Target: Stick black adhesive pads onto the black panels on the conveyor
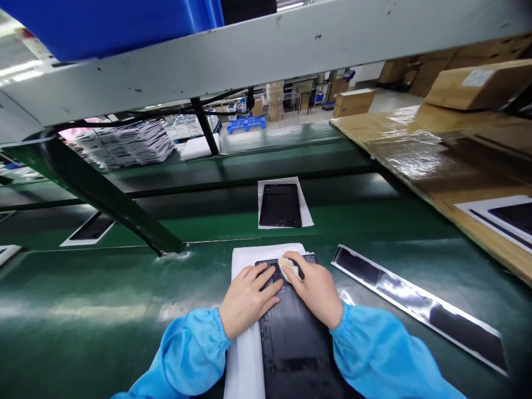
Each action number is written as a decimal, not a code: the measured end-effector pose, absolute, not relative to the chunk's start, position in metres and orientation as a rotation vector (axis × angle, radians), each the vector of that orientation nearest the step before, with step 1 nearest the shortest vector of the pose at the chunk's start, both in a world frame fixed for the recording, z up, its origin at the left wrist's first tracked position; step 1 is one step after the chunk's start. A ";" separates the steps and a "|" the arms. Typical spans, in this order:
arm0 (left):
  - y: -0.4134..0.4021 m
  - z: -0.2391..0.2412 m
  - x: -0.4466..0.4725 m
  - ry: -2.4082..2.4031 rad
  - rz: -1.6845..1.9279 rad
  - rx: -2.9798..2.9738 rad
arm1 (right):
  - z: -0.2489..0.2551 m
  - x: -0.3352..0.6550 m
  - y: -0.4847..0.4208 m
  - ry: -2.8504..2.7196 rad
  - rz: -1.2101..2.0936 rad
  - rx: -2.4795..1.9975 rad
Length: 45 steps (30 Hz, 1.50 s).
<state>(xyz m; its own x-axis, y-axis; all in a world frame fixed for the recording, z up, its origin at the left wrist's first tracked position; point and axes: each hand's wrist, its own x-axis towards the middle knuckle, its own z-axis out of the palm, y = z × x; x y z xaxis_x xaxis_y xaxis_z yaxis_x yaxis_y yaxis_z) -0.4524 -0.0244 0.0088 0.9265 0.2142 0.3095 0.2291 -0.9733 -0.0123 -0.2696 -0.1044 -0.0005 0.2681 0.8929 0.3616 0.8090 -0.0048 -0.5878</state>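
Note:
A flat black panel (297,332), perhaps a tablet's back cover, lies on white sheets (245,360) in front of me. My left hand (251,296) rests on its upper left part, with the fingers spread flat. A small crumpled whitish-yellow pad or cloth (286,268) is pinched between the thumb and fingers of my right hand (316,285), and it presses on the panel's upper end. Both forearms wear blue sleeves. The panel's near end runs out of the picture, and its right edge is partly behind my right arm.
Past the work lies another black panel (281,205) on white paper. A long strip with dark glossy patches (419,307) is at the right, by a brown board (436,160). A green slanting post (108,194) stands left; a grey beam (249,52) crosses overhead under a blue bin (120,25).

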 end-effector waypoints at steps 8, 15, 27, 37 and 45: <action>-0.024 0.004 -0.451 -0.314 -0.577 -3.030 | 0.001 -0.252 -0.131 -1.449 0.009 -1.866; -0.023 0.008 -0.448 -0.319 -0.622 -3.038 | -0.005 -0.252 -0.139 -1.335 0.037 -1.868; -0.009 0.014 -0.409 -0.608 -0.520 -3.032 | -0.024 -0.237 -0.160 -0.470 0.405 -1.582; -0.005 0.009 -0.383 -0.618 -0.346 -3.106 | -0.030 -0.268 -0.154 -0.307 0.471 -1.491; 0.002 0.021 -0.407 -0.604 -0.282 -3.198 | -0.044 -0.268 -0.155 -0.239 0.537 -1.400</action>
<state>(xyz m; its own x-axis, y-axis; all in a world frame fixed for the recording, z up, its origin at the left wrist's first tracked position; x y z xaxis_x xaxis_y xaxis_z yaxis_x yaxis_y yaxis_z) -0.4069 0.0022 0.0215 0.9169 0.3715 0.1455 0.3500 -0.9240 0.1540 -0.2675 -0.1548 -0.0444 0.8581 0.4906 -0.1514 -0.2153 0.0760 -0.9736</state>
